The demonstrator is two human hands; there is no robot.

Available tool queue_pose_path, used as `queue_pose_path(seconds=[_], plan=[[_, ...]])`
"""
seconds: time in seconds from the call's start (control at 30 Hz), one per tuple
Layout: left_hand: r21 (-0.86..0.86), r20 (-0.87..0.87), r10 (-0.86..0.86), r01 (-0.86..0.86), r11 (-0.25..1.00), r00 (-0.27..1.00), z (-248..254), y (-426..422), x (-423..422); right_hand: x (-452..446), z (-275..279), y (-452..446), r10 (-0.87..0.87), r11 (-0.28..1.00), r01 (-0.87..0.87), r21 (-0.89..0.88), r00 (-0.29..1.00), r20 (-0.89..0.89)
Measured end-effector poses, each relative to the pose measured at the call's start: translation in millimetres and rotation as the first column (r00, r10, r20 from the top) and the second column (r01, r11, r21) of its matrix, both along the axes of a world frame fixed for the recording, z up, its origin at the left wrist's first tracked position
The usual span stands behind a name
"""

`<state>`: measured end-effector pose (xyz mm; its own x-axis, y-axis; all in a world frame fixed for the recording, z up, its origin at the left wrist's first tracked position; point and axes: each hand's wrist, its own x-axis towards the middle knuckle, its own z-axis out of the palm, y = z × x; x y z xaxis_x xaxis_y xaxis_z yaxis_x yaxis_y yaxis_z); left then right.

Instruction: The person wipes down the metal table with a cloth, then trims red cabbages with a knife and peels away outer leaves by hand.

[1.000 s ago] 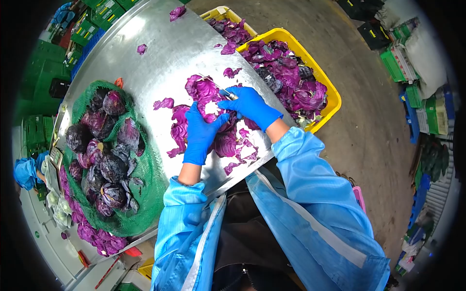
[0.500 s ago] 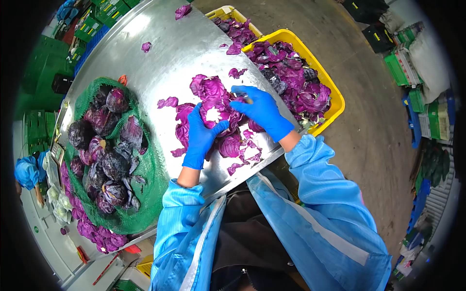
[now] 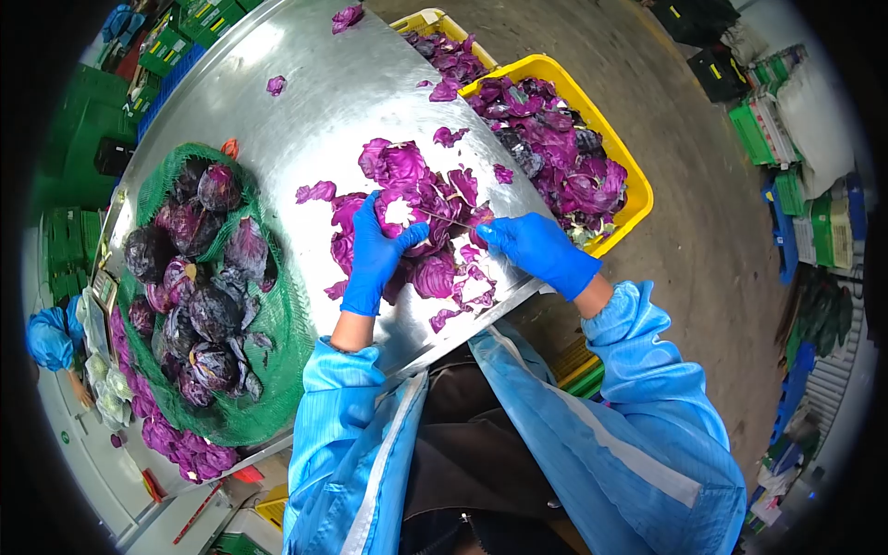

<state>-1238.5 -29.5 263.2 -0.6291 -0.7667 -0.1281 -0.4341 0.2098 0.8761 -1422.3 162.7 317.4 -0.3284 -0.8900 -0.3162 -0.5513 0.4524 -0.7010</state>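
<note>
Blue gloves cover both hands. My left hand point(image 3: 374, 257) is wrapped round the near left side of a purple cabbage point(image 3: 398, 213) whose pale cut stem faces up. To its right, my right hand point(image 3: 539, 250) is closed near a purple leaf piece point(image 3: 480, 218), with a thin blade point(image 3: 446, 218) reaching from its fingers toward the cabbage. The knife handle is hidden in the glove. Loose purple leaves point(image 3: 433, 276) lie around the cabbage on the metal table point(image 3: 314, 102).
A green net bag point(image 3: 287, 370) of dark cabbages lies at the left. Beyond the table's right edge stands a yellow crate point(image 3: 638, 199) full of leaves, with another yellow crate point(image 3: 418, 20) behind it. A person in blue point(image 3: 54, 338) is at far left.
My right hand has moved right and toward me, away from the cabbage. A small leaf piece now lies near the table's right edge. My left hand has stayed on the cabbage.
</note>
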Motion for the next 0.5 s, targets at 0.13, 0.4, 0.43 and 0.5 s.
queue_pose_path(seconds=[0.13,0.4,0.43,0.5], plan=[[0.056,-0.052,0.011,-0.008,0.998,0.999,3.5,1.4,-3.4,0.2,-5.5,-2.6,-0.002,1.0,0.002,0.007,1.0,0.016],[0.101,-0.084,0.009,0.0,0.995,0.996,11.9,2.0,-4.7,-9.8,2.6,-6.1,0.019,0.997,-0.02,0.08,1.0,0.012],[0.219,-0.129,0.005,0.024,0.975,0.992,17.8,1.0,-5.9,-7.6,1.8,-7.5,0.019,0.997,-0.02,0.079,1.0,0.013],[0.182,-0.111,0.032,-0.011,0.983,0.993,1.6,-4.8,-3.8,-1.7,-2.5,-10.7,0.004,0.999,-0.014,-0.041,0.97,-0.244]])
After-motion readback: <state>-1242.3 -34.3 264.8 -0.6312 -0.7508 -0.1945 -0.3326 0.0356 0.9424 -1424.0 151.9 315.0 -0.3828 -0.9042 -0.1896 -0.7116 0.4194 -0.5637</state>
